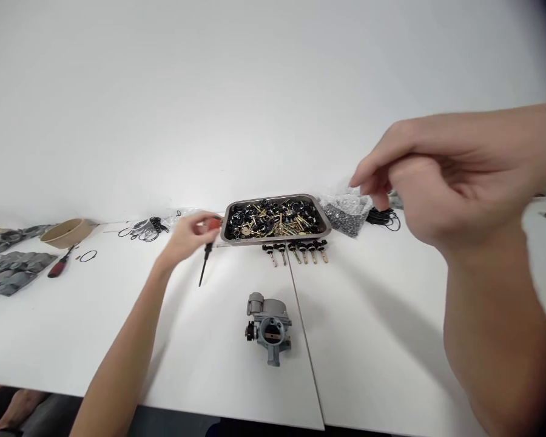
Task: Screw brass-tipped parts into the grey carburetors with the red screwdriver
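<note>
At the left end of the metal tray, my left hand [188, 235] has its fingers closed round the red handle of a screwdriver [208, 249]. The black shaft points down toward the table. My right hand [455, 173] is raised high on the right, close to the camera. Its fingers are curled in, and whatever may be between them is hidden. A grey metal carburetor [270, 328] stands on the white table between my forearms, its round bore facing me.
The tray [276, 240] holds many black and brass-coloured parts. Several similar parts [303, 249] lie in a row before it. Behind are a bag of small dark pieces [343, 218] and black cables [382, 217]. Leftward lie another screwdriver [60, 265], a tan bowl [66, 235] and grey castings [16, 270].
</note>
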{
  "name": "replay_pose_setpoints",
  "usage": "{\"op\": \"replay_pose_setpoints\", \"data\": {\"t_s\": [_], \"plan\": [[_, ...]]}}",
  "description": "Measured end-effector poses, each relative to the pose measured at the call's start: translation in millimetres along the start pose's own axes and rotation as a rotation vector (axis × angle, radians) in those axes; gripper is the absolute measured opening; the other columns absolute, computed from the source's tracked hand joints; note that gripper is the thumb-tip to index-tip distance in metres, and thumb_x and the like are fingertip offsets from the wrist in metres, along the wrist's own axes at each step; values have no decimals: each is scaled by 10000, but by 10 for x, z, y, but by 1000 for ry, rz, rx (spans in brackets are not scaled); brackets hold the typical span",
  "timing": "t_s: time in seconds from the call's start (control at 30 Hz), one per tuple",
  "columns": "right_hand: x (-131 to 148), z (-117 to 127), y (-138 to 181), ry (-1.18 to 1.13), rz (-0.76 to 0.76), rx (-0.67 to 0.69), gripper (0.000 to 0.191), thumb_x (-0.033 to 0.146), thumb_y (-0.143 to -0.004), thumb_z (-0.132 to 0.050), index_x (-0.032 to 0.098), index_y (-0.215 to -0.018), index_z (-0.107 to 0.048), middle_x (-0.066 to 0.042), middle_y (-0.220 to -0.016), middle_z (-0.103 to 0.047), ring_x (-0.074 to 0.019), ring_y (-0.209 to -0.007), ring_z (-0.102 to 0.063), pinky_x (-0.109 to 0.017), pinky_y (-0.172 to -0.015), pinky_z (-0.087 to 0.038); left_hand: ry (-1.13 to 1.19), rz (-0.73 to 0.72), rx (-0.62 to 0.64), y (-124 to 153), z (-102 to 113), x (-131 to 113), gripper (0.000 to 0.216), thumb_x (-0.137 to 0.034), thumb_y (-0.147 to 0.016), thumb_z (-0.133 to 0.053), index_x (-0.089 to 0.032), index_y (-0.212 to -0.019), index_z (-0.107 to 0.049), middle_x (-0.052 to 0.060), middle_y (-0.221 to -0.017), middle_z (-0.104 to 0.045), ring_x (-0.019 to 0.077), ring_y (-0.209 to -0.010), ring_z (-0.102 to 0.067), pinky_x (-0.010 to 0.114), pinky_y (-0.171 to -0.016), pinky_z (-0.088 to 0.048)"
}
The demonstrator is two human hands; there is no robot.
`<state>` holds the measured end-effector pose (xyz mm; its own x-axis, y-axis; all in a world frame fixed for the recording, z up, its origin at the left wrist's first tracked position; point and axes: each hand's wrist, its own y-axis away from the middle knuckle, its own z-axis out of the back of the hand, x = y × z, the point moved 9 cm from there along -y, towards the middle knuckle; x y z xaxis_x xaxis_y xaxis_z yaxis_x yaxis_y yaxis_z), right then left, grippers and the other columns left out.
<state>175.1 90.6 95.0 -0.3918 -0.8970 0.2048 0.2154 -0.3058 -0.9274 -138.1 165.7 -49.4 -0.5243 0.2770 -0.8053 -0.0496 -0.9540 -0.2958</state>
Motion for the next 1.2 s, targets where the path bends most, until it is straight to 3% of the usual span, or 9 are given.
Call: {"op": "replay_pose_setpoints", "data": {"t_s": [0.07,0.13,0.23,0.33,0.5,0.67,0.77,0.93,1.2], "plan": [[-31,-136,-11,-24,10,66,346,-40,-681,-382,203,-584,-609,13,-505,-522,-102,-506,-518,-278,-448,-333,191,11,-326,95,583,283,279,-261,-691,-703,-152,-945,-667,37,-761,-612,92,-516,-503,216,-406,-330],[-134,-309,8,-36,-14,143,336,-32,-685,-393,202,-580,-609,26,-501,-526,-85,-479,-500,-254,-438,-326,344,39,-598,259,994,662,219,-260,-681,-718,-149,-839,-614,12,-684,-592,87,-480,-500,223,-418,-373],[-410,-632,102,-51,-130,272,289,23,-726,-443,208,-599,-625,25,-530,-559,-88,-484,-513,-234,-434,-325,484,99,-770,416,1206,1182,228,-266,-671,-726,-141,-777,-568,4,-668,-606,89,-468,-537,259,-495,-479],[-703,-1055,299,-80,-280,449,265,61,-751,-448,195,-643,-649,5,-590,-607,-107,-514,-536,-238,-446,-335,552,163,-772,437,1157,1495,265,-282,-667,-741,-116,-820,-602,26,-709,-638,104,-517,-592,302,-607,-559],[-1011,-1769,721,-26,-429,714,244,163,-817,-452,205,-866,-687,-14,-799,-685,-123,-572,-538,-269,-553,-396,588,181,-765,414,1061,1625,291,-255,-676,-746,-88,-870,-608,54,-748,-653,124,-585,-639,337,-701,-602],[-1123,-2383,891,25,-360,802,219,190,-839,-475,198,-967,-653,-73,-1014,-652,-204,-890,-587,-321,-768,-438,556,226,-734,426,1019,1648,298,-265,-693,-735,-88,-893,-603,93,-831,-673,130,-588,-641,306,-583,-596],[-1235,-2670,977,52,-395,828,219,240,-863,-499,187,-1033,-627,-94,-1056,-612,-223,-946,-573,-337,-808,-436,527,284,-726,457,1012,1746,337,-309,-688,-744,-102,-916,-608,108,-905,-684,117,-544,-612,285,-482,-563],[-1318,-2849,1157,12,-448,831,263,339,-894,-521,173,-1073,-618,-108,-1091,-584,-240,-1050,-541,-363,-899,-418,570,306,-733,477,1027,1976,335,-329,-668,-768,-96,-852,-613,107,-922,-687,69,-463,-545,282,-476,-552],[-1461,-2897,1203,-69,-543,807,164,267,-781,-654,172,-912,-685,-89,-1042,-661,-235,-1031,-568,-349,-874,-431,633,269,-749,485,1049,2045,201,-216,-724,-730,-54,-764,-618,139,-872,-680,77,-430,-533,300,-474,-531]]}}
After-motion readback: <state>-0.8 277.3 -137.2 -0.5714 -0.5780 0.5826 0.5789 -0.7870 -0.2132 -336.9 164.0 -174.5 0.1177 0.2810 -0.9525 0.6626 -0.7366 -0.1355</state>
